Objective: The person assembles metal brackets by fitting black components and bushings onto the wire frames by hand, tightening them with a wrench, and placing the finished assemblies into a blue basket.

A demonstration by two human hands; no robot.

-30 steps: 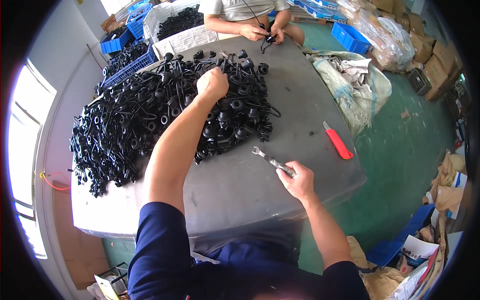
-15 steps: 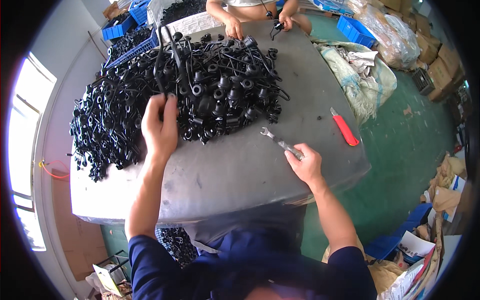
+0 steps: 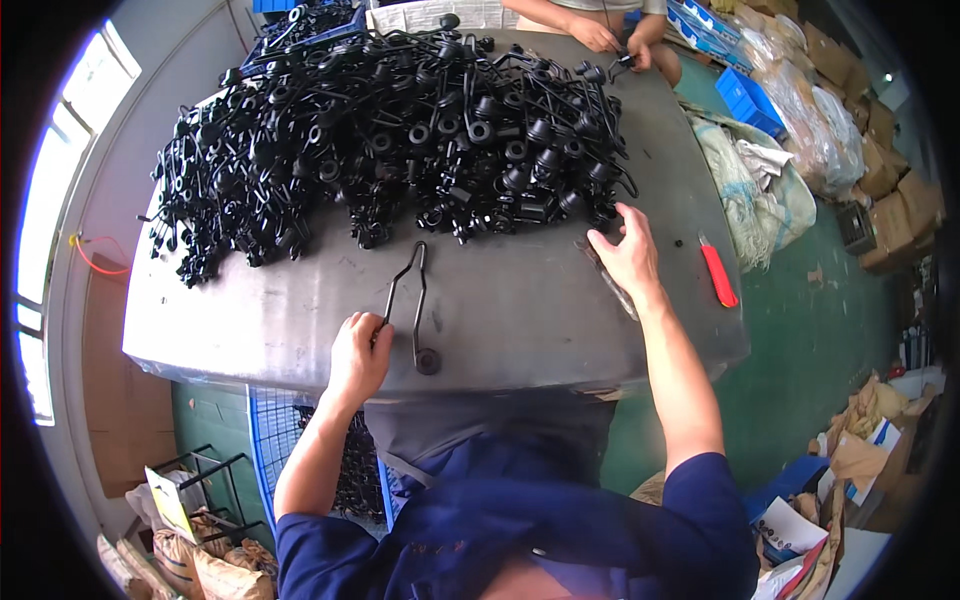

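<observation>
A bent black metal rod [image 3: 420, 300], narrow and U-shaped, is gripped at one end by my left hand [image 3: 358, 355]. Its bend points away from me, and a round black end piece [image 3: 427, 361] shows on the free leg. The end inside my fingers is hidden. My right hand [image 3: 632, 258] has its thumb and fingers apart, near the right edge of a large pile of similar black rods with rubber-like ends [image 3: 400, 135]. Beside that hand, partly behind it, an open-end wrench [image 3: 617, 292] lies on the grey table [image 3: 520, 340].
A red utility knife [image 3: 718, 275] lies near the table's right edge. Across the table are another person's hands [image 3: 620, 42] with a black part. A white woven sack [image 3: 765, 190] and a blue crate [image 3: 750, 103] are on the right; below the table is a blue basket [image 3: 275, 430].
My left hand has come back from the pile toward the near edge with the bent rod. My right hand has released the wrench onto the table and moved forward toward the pile.
</observation>
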